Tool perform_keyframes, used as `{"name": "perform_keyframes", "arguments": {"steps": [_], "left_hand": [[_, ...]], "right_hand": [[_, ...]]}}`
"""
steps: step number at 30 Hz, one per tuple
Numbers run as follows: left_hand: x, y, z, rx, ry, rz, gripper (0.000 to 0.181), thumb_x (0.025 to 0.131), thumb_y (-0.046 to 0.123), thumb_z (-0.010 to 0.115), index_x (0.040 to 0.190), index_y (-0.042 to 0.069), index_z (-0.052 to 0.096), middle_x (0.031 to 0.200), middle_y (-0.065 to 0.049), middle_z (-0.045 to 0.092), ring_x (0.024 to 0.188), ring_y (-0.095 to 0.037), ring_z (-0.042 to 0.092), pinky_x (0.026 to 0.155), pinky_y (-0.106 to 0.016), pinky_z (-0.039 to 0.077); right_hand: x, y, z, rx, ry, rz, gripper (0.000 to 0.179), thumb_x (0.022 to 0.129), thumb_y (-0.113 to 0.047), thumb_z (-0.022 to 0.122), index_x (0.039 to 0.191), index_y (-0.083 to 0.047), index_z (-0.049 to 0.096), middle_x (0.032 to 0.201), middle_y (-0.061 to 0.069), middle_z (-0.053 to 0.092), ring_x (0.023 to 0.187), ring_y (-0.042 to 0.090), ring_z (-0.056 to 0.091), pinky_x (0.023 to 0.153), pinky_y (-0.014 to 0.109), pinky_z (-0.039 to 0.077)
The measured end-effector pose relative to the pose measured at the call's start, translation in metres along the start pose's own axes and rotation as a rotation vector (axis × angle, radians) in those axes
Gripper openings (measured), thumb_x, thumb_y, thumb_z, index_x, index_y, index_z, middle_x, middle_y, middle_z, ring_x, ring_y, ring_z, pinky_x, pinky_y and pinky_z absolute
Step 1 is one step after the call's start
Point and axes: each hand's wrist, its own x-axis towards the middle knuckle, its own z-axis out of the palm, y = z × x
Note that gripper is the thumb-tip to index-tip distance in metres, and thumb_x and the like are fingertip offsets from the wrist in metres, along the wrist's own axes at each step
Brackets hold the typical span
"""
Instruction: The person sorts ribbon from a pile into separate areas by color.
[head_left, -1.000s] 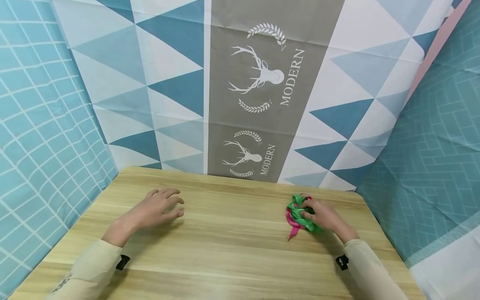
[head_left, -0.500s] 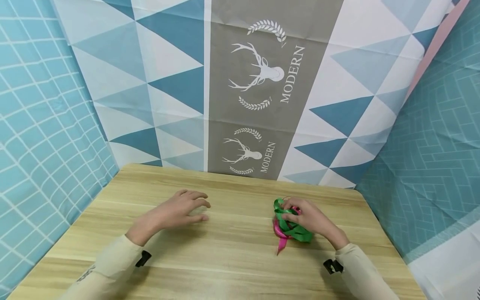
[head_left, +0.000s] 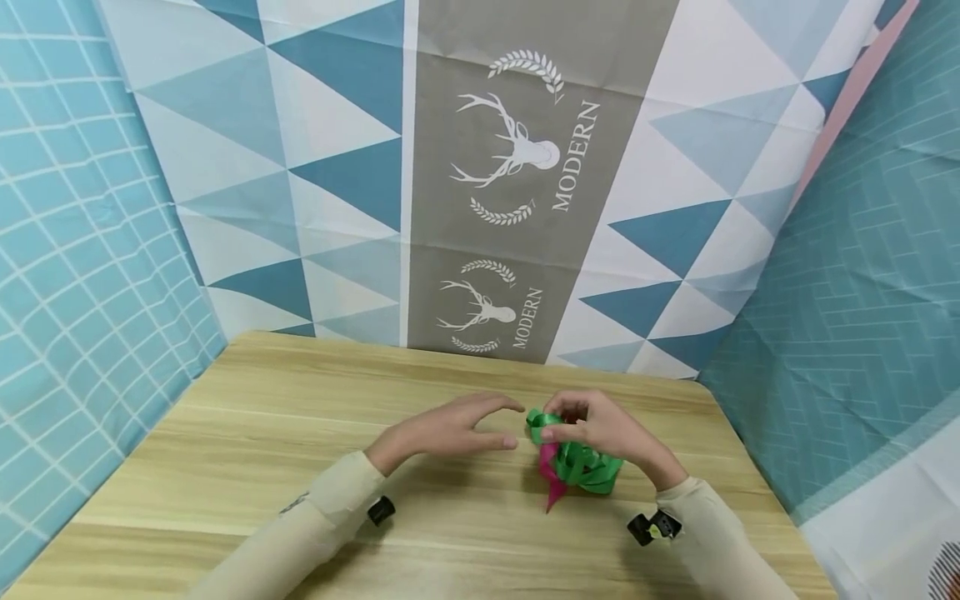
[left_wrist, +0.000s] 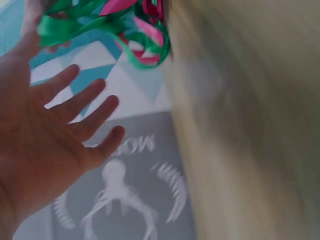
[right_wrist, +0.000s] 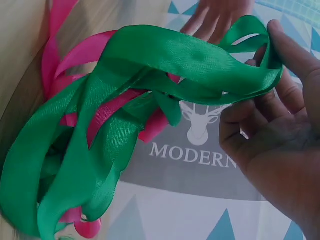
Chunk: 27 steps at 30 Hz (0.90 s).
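A tangle of green satin ribbon and pink ribbon lies on the right half of the wooden table. My right hand pinches a loop of the green ribbon between thumb and fingers and lifts it off the pile. In the right wrist view, the raised green band runs from the heap to the fingertips, with pink strands woven beneath. My left hand hovers just left of the lifted loop, fingers extended and apart from the thumb. The left wrist view shows its bare palm.
The wooden table carries only the ribbons. Behind it hangs a patterned cloth with triangles and deer heads. Blue tiled sheets close off the left side and the right side.
My left hand has moved right, close to the ribbons. My right hand has drawn the tangle leftward and now raises a green loop from it.
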Motion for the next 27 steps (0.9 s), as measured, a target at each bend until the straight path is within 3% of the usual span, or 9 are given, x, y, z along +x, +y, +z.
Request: {"name": "perform_keyframes", "arguments": {"steps": [4, 7, 12, 18, 23, 27], "left_hand": [[0.018, -0.003, 0.013, -0.211, -0.012, 0.053, 0.054, 0.104, 0.044, 0.058, 0.150, 0.019, 0.049, 0.147, 0.008, 0.050, 0.135, -0.013, 0.046, 0.110, -0.042, 0.037], [0.026, -0.005, 0.020, -0.315, -0.022, 0.109, 0.040, 0.107, 0.034, 0.055, 0.145, 0.020, 0.055, 0.142, 0.009, 0.055, 0.131, -0.012, 0.049, 0.108, -0.043, 0.040], [0.032, -0.003, 0.025, -0.413, 0.008, 0.126, 0.026, 0.108, 0.020, 0.054, 0.132, 0.020, 0.065, 0.126, 0.010, 0.064, 0.118, -0.013, 0.059, 0.099, -0.041, 0.048], [0.027, 0.002, 0.022, -0.391, 0.046, 0.096, 0.022, 0.106, 0.024, 0.059, 0.127, 0.023, 0.067, 0.123, 0.011, 0.066, 0.118, -0.016, 0.060, 0.100, -0.042, 0.046], [0.022, 0.007, 0.019, -0.357, 0.059, 0.074, 0.027, 0.103, 0.037, 0.062, 0.127, 0.027, 0.066, 0.128, 0.013, 0.064, 0.123, -0.010, 0.055, 0.105, -0.045, 0.042], [0.024, 0.013, 0.015, -0.309, 0.125, 0.091, 0.024, 0.105, 0.035, 0.060, 0.123, 0.022, 0.069, 0.121, 0.007, 0.068, 0.114, -0.010, 0.059, 0.101, -0.043, 0.045]], "right_hand": [[0.000, -0.003, 0.000, 0.077, -0.034, -0.013, 0.011, 0.097, -0.021, 0.074, 0.107, -0.015, 0.074, 0.097, 0.004, 0.071, 0.080, 0.025, 0.065, 0.069, 0.035, 0.054], [-0.001, -0.003, -0.002, 0.110, -0.054, -0.032, 0.011, 0.099, -0.016, 0.071, 0.109, -0.013, 0.073, 0.097, 0.007, 0.071, 0.072, 0.026, 0.061, 0.060, 0.034, 0.052], [-0.005, -0.004, -0.005, 0.141, -0.053, -0.030, 0.011, 0.102, -0.017, 0.066, 0.111, -0.014, 0.073, 0.098, 0.009, 0.070, 0.067, 0.026, 0.056, 0.054, 0.036, 0.049], [-0.005, -0.007, -0.005, 0.162, -0.042, 0.005, 0.016, 0.105, -0.025, 0.061, 0.111, -0.016, 0.072, 0.104, 0.012, 0.068, 0.086, 0.033, 0.062, 0.074, 0.046, 0.053], [-0.002, -0.009, -0.005, 0.162, -0.060, -0.012, 0.016, 0.106, -0.023, 0.060, 0.112, -0.015, 0.072, 0.106, 0.022, 0.065, 0.089, 0.043, 0.060, 0.078, 0.043, 0.053], [0.001, -0.016, -0.007, 0.157, -0.065, -0.033, 0.014, 0.105, -0.019, 0.060, 0.111, -0.013, 0.071, 0.102, 0.023, 0.065, 0.084, 0.041, 0.060, 0.073, 0.042, 0.053]]}}
